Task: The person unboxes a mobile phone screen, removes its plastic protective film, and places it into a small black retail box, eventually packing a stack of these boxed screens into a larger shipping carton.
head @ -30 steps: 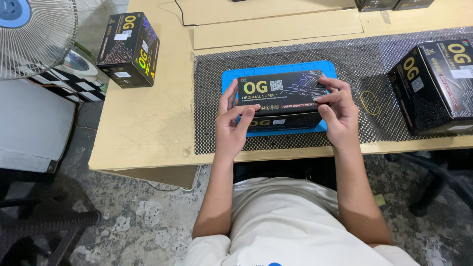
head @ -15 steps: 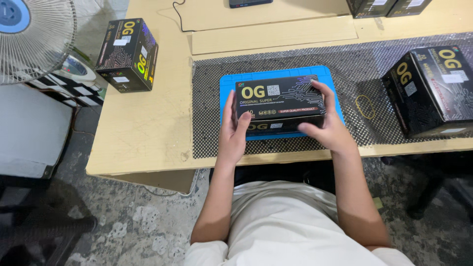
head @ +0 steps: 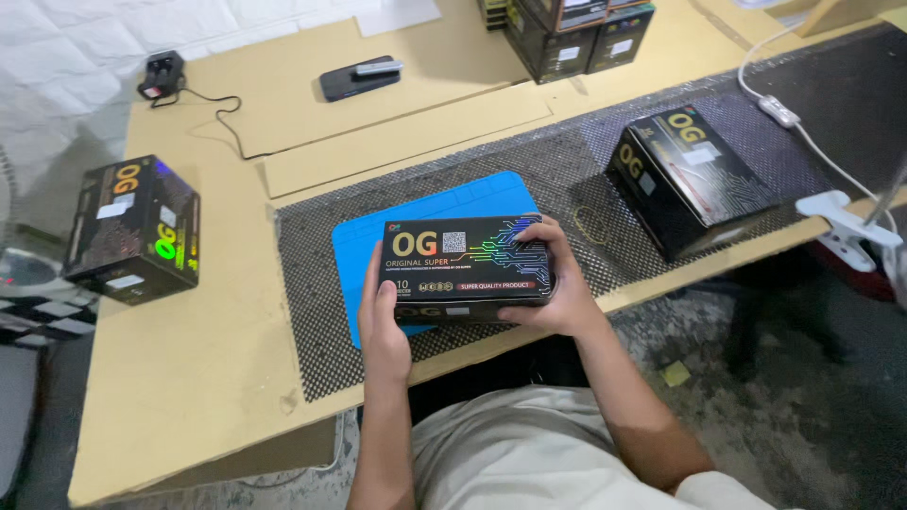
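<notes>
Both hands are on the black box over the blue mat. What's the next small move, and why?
Probably lower the box flat onto the blue mat. The left hand and right hand hold it by its ends just above the mat, and that spot looks bare.

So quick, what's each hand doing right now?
Left hand: closed on the left end of the black box.
Right hand: closed on its right end.

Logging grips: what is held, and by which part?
A black box, gripped at its short ends: left hand on the left end, right hand on the right.
</notes>
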